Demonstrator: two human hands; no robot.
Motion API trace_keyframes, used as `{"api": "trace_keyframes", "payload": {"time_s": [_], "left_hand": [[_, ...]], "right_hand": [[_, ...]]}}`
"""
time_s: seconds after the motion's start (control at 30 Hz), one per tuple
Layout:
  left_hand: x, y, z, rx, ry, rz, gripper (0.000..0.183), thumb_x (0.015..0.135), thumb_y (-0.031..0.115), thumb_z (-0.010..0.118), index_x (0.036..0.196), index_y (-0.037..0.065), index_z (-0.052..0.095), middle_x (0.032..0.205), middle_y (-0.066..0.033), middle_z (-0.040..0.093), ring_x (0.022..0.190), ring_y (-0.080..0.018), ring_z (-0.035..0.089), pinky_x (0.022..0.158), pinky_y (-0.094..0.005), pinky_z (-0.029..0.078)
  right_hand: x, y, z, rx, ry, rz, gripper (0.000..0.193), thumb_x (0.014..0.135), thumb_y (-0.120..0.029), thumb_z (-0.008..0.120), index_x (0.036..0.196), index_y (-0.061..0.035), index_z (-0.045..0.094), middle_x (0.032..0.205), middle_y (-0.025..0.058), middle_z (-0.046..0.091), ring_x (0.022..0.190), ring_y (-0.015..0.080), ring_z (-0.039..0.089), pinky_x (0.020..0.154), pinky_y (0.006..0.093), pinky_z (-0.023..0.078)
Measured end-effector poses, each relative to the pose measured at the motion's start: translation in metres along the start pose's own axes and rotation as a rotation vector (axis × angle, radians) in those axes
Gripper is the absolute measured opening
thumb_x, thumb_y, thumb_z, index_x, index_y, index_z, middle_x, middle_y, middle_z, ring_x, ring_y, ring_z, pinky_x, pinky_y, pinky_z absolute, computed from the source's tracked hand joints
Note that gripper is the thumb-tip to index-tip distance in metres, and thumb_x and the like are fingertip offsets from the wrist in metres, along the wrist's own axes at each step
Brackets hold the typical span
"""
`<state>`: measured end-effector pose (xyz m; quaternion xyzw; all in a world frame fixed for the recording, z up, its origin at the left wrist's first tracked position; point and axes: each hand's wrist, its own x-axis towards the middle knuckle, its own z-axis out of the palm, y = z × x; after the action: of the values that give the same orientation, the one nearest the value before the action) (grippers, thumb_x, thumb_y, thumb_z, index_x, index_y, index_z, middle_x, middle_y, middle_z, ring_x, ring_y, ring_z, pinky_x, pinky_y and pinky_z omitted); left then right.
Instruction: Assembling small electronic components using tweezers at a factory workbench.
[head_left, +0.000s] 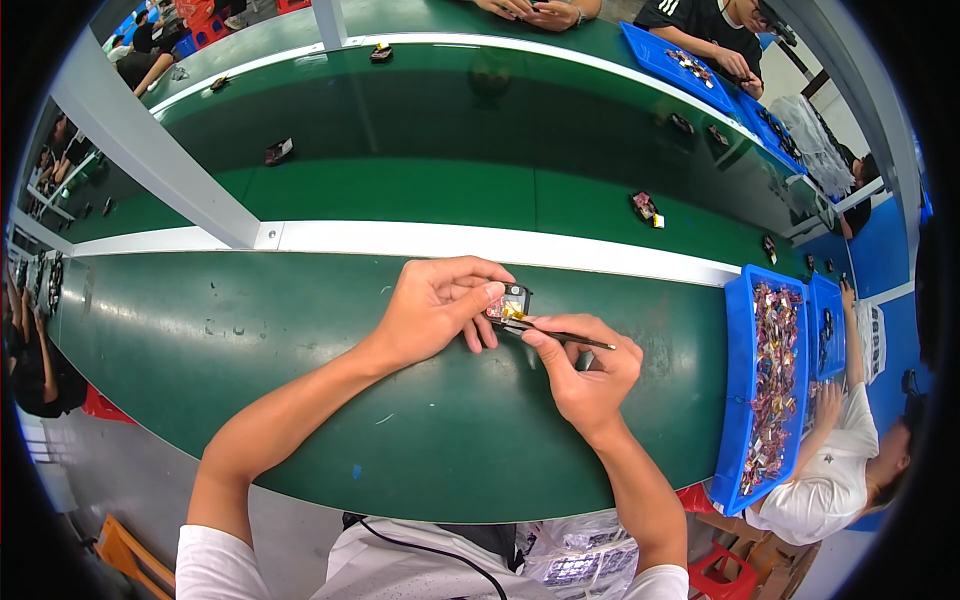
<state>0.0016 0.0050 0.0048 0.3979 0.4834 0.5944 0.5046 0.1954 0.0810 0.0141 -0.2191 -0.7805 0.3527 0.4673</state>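
Over the middle of the green worktable (300, 330), my left hand (435, 308) is closed on a small black device housing (527, 296), its thumb lying across the inside. Reddish parts and a yellow-taped piece (514, 309) show in the housing. My right hand (590, 375) pinches a pair of dark tweezers (575, 338) between thumb and fingers. The tweezers' tips reach the near edge of the housing beside the yellow piece; whether they grip anything there is too small to tell.
On the right stands a long blue bin (737, 400) filled with small red and yellow parts. Beyond a white rail (450, 241), a green conveyor belt (400, 190) carries several scattered housings, one housing (646, 209) near right. A grey post (150, 140) rises at left. Co-workers sit across and alongside.
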Motion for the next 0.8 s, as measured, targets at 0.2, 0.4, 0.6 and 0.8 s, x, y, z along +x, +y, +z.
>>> {"api": "trace_keyframes", "payload": {"time_s": [0.2, 0.4, 0.6, 0.8], "left_hand": [[0.0, 0.0, 0.0, 0.004, -0.008, 0.001, 0.025, 0.102, 0.009, 0.06, 0.118, -0.01, 0.065, 0.09, -0.0162, 0.073, 0.064, -0.0172, 0.072, 0.051, -0.0263, 0.058], [0.0, -0.001, 0.002, 0.033, 0.005, -0.033, 0.024, 0.102, 0.009, 0.061, 0.117, -0.01, 0.066, 0.09, -0.0164, 0.073, 0.064, -0.0168, 0.071, 0.051, -0.0262, 0.057], [0.002, 0.006, 0.004, 0.086, -0.019, -0.078, 0.025, 0.1, 0.008, 0.064, 0.118, -0.008, 0.067, 0.091, -0.0144, 0.074, 0.068, -0.0156, 0.072, 0.053, -0.0254, 0.056], [0.001, 0.004, 0.004, 0.171, -0.031, -0.063, 0.025, 0.096, 0.002, 0.067, 0.118, -0.009, 0.066, 0.093, -0.0134, 0.075, 0.068, -0.0137, 0.071, 0.052, -0.0243, 0.055]], "right_hand": [[0.003, -0.005, -0.002, -0.035, -0.042, -0.059, 0.013, 0.077, 0.0, 0.085, 0.086, -0.0033, 0.077, 0.085, 0.0072, 0.078, 0.043, 0.0066, 0.049, 0.042, 0.0217, 0.035], [0.006, -0.008, -0.003, -0.079, -0.089, -0.145, 0.011, 0.076, 0.001, 0.083, 0.083, -0.0043, 0.077, 0.083, 0.007, 0.078, 0.05, 0.0107, 0.062, 0.044, 0.0224, 0.04], [0.005, -0.009, -0.003, -0.115, -0.113, -0.152, 0.011, 0.077, 0.002, 0.082, 0.083, -0.0064, 0.077, 0.081, 0.0059, 0.078, 0.055, 0.0133, 0.067, 0.048, 0.0243, 0.043], [0.002, -0.005, -0.002, -0.142, -0.119, -0.199, 0.012, 0.077, 0.001, 0.082, 0.083, -0.0072, 0.076, 0.08, 0.0052, 0.077, 0.056, 0.0137, 0.067, 0.047, 0.0243, 0.042]]}}
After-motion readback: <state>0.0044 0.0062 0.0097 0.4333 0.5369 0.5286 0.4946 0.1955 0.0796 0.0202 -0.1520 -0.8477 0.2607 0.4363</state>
